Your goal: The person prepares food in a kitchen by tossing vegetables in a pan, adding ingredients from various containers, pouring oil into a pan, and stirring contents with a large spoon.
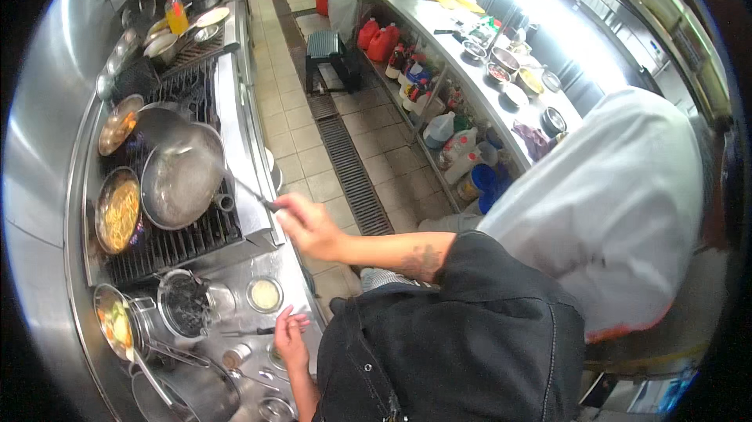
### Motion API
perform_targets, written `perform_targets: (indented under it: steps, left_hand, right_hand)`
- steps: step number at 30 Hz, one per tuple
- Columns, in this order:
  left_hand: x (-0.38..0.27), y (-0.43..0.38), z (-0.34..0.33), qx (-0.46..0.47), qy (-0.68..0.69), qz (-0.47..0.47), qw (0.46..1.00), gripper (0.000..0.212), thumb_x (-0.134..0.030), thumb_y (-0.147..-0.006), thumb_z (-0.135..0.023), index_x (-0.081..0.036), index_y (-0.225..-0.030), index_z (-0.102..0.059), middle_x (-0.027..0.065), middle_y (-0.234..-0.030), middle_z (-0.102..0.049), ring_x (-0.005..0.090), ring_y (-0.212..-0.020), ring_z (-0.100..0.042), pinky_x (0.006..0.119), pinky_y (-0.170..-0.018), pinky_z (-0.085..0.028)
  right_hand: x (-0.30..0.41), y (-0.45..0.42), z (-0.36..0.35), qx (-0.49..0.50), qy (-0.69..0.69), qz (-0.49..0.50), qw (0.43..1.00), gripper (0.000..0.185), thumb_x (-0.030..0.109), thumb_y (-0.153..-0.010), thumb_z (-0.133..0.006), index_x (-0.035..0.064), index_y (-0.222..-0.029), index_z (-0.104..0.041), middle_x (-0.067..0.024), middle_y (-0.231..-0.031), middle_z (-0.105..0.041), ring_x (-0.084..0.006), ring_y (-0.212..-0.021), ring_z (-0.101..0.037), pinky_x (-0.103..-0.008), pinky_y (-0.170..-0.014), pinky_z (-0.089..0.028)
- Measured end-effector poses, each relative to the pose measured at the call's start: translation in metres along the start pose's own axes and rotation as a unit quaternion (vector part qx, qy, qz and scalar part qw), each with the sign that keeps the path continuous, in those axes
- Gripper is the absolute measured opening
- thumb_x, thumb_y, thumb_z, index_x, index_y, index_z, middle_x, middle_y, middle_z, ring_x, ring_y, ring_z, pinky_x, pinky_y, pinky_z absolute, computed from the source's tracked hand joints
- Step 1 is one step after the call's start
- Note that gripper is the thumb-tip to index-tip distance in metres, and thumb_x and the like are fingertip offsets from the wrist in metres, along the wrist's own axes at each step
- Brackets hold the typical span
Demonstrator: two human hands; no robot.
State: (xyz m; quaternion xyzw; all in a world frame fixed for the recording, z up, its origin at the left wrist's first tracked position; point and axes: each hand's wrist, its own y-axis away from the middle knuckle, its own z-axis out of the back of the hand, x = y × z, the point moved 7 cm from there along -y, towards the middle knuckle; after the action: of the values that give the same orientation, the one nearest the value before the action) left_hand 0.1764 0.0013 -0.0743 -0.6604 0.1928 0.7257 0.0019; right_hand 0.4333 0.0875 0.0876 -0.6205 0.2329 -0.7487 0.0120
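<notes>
My right hand (311,225) is shut on the dark handle of a long utensil (249,189), whose far end is blurred over a large steel wok (183,178) on the grate. Above the steel counter, my left hand (291,331) has its fingers apart, beside a black-handled fork (257,332). Left of the wok stands a pan of noodles (119,210); behind that, another pan (120,125) holds orange food. A pan of vegetables (114,322) rests at the lower left. Near my left hand is a bowl of pale grated food (264,294).
A dark wire strainer (185,304) and a large steel pot (188,389) occupy the near counter. A person in white (599,210) stands close on the right. Behind are a black step stool (326,49), a floor drain (352,172) and a steel table (423,22) with bowls.
</notes>
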Motion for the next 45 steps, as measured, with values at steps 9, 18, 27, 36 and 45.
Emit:
perform_targets:
  steps: [9,18,27,36,45]
  left_hand:
    - [-0.084,-0.097,-0.175,0.243,0.007,-0.067,0.968,0.036,-0.020,-0.106,-0.046,-0.003,-0.137,-0.053,0.0126,-0.112,-0.069,0.0186,-0.097,-0.067,0.031,-0.085,-0.053]
    - [-0.093,-0.222,-0.345,0.269,0.130,0.090,0.950,0.034,-0.029,-0.105,-0.053,0.000,-0.120,-0.061,0.0035,-0.095,-0.066,0.0103,-0.085,-0.060,0.027,-0.073,-0.051]
    - [-0.096,-0.368,-0.388,0.008,0.118,0.116,0.986,0.018,-0.022,-0.103,-0.054,-0.005,-0.105,-0.058,0.0046,-0.081,-0.063,0.0146,-0.064,-0.064,0.029,-0.053,-0.051]
    - [-0.219,-0.543,-0.325,-0.172,0.161,-0.039,0.971,0.030,-0.033,-0.107,-0.044,-0.005,-0.101,-0.052,0.0045,-0.060,-0.050,0.0148,-0.037,-0.046,0.028,-0.032,-0.036]
    - [-0.288,-0.685,-0.262,-0.324,0.121,-0.027,0.938,0.027,-0.027,-0.107,-0.045,-0.003,-0.101,-0.055,0.0019,-0.057,-0.048,0.0090,-0.038,-0.043,0.026,-0.034,-0.035]
  right_hand:
    - [-0.089,0.071,0.101,-0.149,-0.274,-0.384,0.869,0.023,0.034,-0.105,-0.051,0.0111,-0.107,-0.054,0.0011,-0.066,-0.049,-0.0080,-0.044,-0.039,-0.0271,-0.038,-0.029]
    - [-0.164,-0.001,0.199,-0.018,-0.073,-0.301,0.951,0.025,0.030,-0.107,-0.045,0.0051,-0.107,-0.050,-0.0028,-0.069,-0.054,-0.0112,-0.052,-0.050,-0.0303,-0.045,-0.043]
    - [-0.258,-0.130,0.308,0.378,0.079,-0.231,0.893,0.037,0.018,-0.098,-0.061,0.0012,-0.131,-0.056,-0.0059,-0.090,-0.068,-0.0137,-0.074,-0.066,-0.0286,-0.061,-0.053]
    - [-0.319,-0.446,0.337,0.187,-0.042,-0.192,0.963,0.021,0.014,-0.100,-0.059,-0.0008,-0.113,-0.066,-0.0022,-0.078,-0.065,-0.0078,-0.065,-0.060,-0.0249,-0.057,-0.050]
    - [-0.307,-0.817,0.247,0.147,-0.088,0.006,0.985,0.020,0.017,-0.101,-0.059,-0.0026,-0.104,-0.065,-0.0033,-0.077,-0.065,-0.0096,-0.066,-0.061,-0.0248,-0.058,-0.050]
